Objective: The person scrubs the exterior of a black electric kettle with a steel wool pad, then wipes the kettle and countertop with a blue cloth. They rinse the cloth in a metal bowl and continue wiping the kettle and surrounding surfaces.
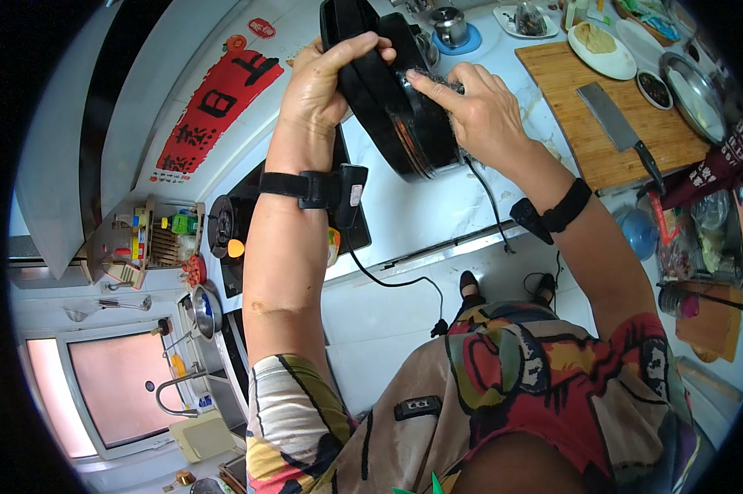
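A black round appliance [377, 92], apparently a two-part electric griddle, is tilted up on its side above the white countertop. My left hand [328, 80] grips its upper left edge, thumb across the black casing. Against the glossy side of the appliance, my right hand [485, 108] presses a grey steel wool scourer [436, 80], its index finger stretched along the surface. Most of the scourer is hidden under the fingers. A black cord [488, 194] hangs from near the appliance over the counter's front edge.
To the right, a cleaver [612, 120] lies on a wooden cutting board [556, 92], beside a white plate of flatbread [624, 68] and a metal basin [686, 71]. A metal pot [450, 28] stands behind on a blue mat. A gas hob [229, 228] is to the left.
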A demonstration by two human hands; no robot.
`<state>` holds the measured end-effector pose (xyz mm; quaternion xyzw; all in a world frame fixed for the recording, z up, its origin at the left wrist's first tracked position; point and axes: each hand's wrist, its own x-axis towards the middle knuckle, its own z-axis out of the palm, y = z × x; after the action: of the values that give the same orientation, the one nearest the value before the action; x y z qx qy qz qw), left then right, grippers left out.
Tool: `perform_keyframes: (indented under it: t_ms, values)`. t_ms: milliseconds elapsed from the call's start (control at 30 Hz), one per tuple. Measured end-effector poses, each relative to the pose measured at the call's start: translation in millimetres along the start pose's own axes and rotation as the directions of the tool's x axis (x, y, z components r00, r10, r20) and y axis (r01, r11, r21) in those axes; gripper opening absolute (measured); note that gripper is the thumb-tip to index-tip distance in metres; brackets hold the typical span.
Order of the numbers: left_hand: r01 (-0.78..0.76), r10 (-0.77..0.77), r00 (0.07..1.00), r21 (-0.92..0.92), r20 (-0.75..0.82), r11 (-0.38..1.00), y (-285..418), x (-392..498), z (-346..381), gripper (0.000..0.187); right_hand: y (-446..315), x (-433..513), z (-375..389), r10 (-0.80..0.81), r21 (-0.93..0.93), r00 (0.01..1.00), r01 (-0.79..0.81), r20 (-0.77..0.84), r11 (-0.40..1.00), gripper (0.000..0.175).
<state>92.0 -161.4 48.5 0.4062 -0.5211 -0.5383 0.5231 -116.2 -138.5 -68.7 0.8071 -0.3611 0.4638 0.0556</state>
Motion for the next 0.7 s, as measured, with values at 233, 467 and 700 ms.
perform_keyframes:
  t_ms: [233,467,700]
  values:
    - [-0.044,0.038,0.997,-0.076,-0.072,0.996,-1,3,12,0.025,-20,28,-23,-0.259,0.037,0.938,0.274,-0.232,0.961,0.042]
    - [0.066,-0.093,0.98,-0.152,-0.176,0.986,0,10,18,0.023,-22,-2,3,-0.33,-0.129,0.944,0.327,-0.005,0.936,0.044]
    - [-0.018,-0.024,0.96,-0.146,-0.281,0.989,-4,19,18,0.018,0,-23,-8,-0.188,0.033,0.982,0.187,0.023,0.982,0.044]
